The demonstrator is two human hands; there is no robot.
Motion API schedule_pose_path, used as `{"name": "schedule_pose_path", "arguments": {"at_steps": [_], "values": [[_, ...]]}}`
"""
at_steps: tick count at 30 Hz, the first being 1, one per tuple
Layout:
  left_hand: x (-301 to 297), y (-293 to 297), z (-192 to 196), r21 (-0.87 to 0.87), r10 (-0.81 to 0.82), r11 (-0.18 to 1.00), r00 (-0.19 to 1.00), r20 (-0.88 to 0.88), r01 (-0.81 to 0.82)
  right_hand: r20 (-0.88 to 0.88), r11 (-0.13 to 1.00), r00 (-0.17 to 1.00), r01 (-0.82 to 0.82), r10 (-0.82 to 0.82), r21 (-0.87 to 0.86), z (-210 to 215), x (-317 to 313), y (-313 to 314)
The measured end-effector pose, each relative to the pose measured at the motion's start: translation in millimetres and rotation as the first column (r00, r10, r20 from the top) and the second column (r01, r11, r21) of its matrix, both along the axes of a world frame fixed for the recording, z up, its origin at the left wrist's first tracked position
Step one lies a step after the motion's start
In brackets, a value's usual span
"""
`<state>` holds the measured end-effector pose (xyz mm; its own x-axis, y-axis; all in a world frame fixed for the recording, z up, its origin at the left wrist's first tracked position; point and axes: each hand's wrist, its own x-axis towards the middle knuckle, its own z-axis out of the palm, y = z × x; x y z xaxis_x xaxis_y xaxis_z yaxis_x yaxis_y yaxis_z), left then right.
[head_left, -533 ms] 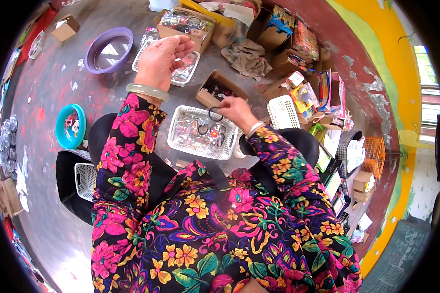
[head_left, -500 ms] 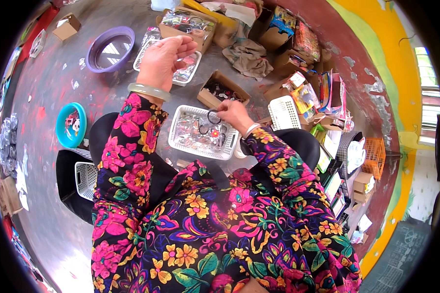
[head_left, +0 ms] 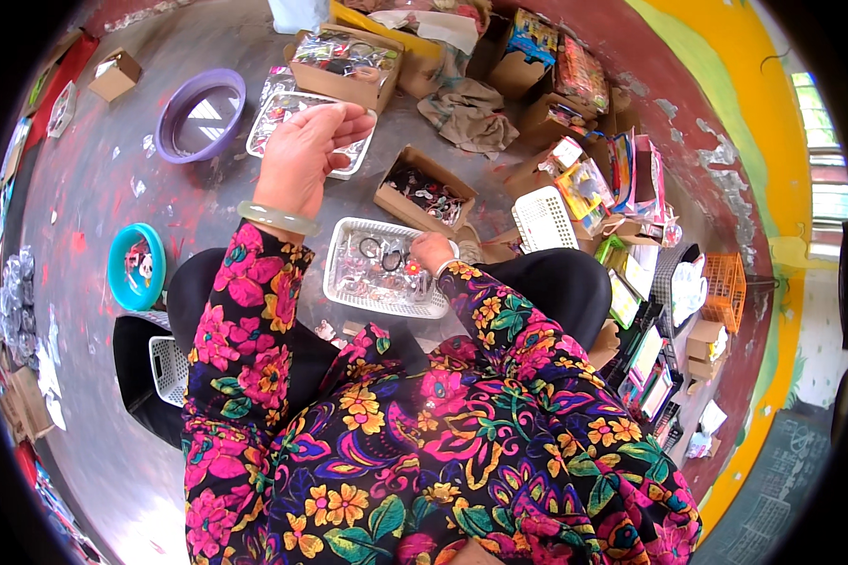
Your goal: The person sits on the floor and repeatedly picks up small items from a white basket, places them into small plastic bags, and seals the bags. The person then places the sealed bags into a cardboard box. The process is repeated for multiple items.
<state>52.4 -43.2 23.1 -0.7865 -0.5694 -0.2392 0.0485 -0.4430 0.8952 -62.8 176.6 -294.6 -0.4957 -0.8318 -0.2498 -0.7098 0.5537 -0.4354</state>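
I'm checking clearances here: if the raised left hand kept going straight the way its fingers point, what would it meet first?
The left hand points up and right, so likely the open cardboard box of small items beyond the clear tray. The hand is raised, so depth is unclear; it might pass above the box.

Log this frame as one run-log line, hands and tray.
left hand: raised, fingers pinched, contents unclear | right hand: in white mesh tray, on small items | cardboard box: beyond tray
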Motion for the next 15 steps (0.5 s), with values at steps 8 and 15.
{"name": "schedule_pose_path", "arguments": {"at_steps": [8, 15], "values": [[-3, -1, -9, 0.01, -0.014, 1.0, 1.0, -0.023, 0.014, 0.768, 0.818, 0.64, 0.423, 0.036, -0.39, 222, -40, -57], [-6, 3, -14, 0.021, -0.037, 0.999, 0.998, -0.047, 0.038, 0.367, 0.673, 0.901, 0.422, -0.233, -0.608, 358, -111, 43]]}}
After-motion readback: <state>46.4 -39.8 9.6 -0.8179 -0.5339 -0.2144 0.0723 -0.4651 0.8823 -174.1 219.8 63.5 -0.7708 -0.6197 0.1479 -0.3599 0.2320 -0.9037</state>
